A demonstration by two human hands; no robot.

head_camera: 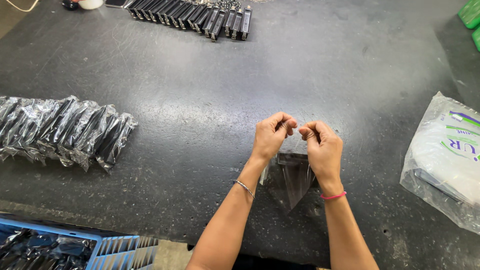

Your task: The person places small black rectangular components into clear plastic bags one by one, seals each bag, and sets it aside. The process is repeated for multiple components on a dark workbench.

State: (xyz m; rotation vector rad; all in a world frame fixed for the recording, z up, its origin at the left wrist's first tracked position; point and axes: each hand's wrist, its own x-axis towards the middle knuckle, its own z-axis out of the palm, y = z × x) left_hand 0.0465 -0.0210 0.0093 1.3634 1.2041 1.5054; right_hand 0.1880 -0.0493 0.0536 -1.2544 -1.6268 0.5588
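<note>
Clear bag pinched at its mouth by both hands

Bag (295,177), small, clear plastic w/ a dark item inside, hangs below the wrists, just above the counter (210,125). Left hand (270,137) & right hand (322,147) each have a closed grip on the bag's top edge, fingertips nearly touching. Left of them, well apart: row of wrapped dark parts (65,132). Far edge: line of unwrapped black parts (192,15). Right: white plastic sack (447,160). Near-left corner: blue crate (115,247) w/ more wrapped pieces.
</note>
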